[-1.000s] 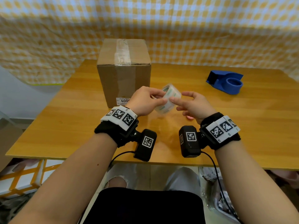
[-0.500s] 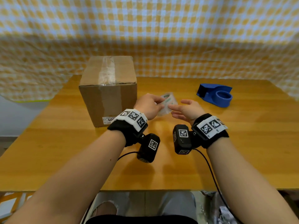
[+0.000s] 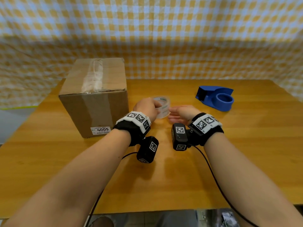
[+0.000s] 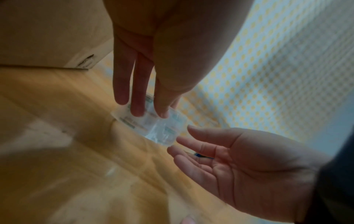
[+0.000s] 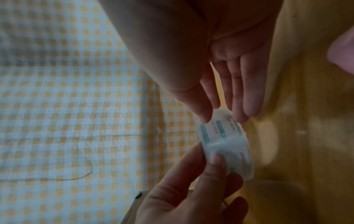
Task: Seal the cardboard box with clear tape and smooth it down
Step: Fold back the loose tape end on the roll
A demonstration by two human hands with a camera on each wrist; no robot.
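A closed cardboard box (image 3: 91,95) with a strip of clear tape along its top stands on the left of the wooden table (image 3: 180,177). The clear tape roll (image 3: 162,105) is low over the table just right of the box. My left hand (image 3: 158,106) grips the roll, thumb on its face and fingers curled round the rim (image 5: 224,168). My right hand (image 3: 173,114) is beside the roll, palm up and fingers straight, the tips at the roll's edge (image 4: 184,141). In the right wrist view the roll (image 5: 226,142) lies between both hands.
A blue tape dispenser (image 3: 216,97) sits at the back right of the table. A yellow checked cloth (image 3: 164,38) hangs behind the table. Cables run from the wrist cameras over the table's near edge.
Both hands have moved forward and down with the roll, from in front of the box to low over the table. The right hand's fingers have opened off the roll.
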